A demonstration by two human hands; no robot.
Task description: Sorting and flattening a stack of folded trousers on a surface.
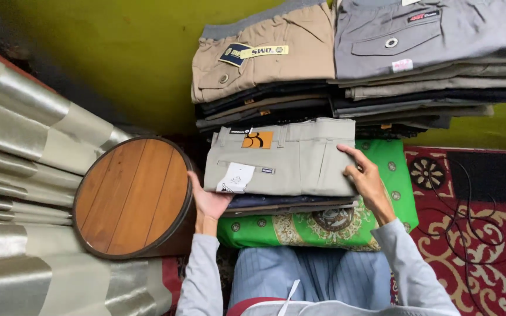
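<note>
Folded beige trousers [288, 155] – flat atop small stack, w/ tags.
</note>
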